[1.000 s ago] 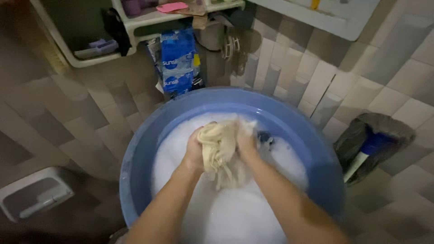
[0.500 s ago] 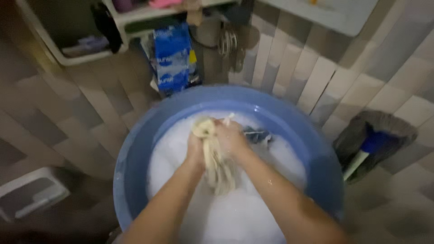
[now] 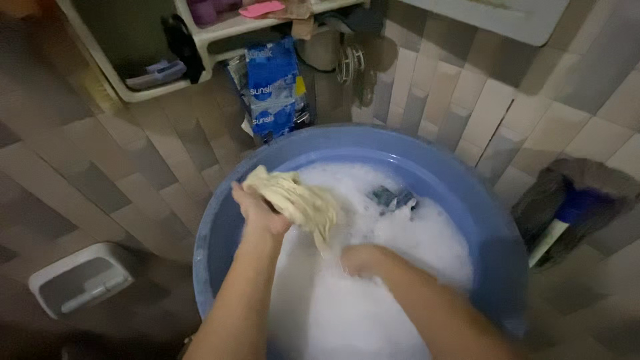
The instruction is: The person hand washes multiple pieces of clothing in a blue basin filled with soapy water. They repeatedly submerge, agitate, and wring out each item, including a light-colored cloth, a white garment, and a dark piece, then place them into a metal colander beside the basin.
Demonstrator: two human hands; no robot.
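A white plastic container (image 3: 80,285) is seen lying on the tiled floor (image 3: 100,187) at far left. A white shelf (image 3: 143,90) with small items is being shown at top left, with blue sachet packs (image 3: 273,90) hanging just right of it. A blue basin (image 3: 480,227) full of white suds (image 3: 373,307) is being shown at centre. A cream cloth (image 3: 297,200) is being held bunched above the suds near the basin's left rim; the left hand (image 3: 257,213) is being kept clamped on its upper end. The cloth's lower end is being trailed down into the foam. The right hand (image 3: 363,260) is being kept in the suds just beside that lower end; its grip is being hidden by foam, so open or closed cannot be told. A dark blue garment (image 3: 395,199) is being shown partly sunk in the suds. A mop (image 3: 567,213) with a blue socket is seen lying on the floor at right.
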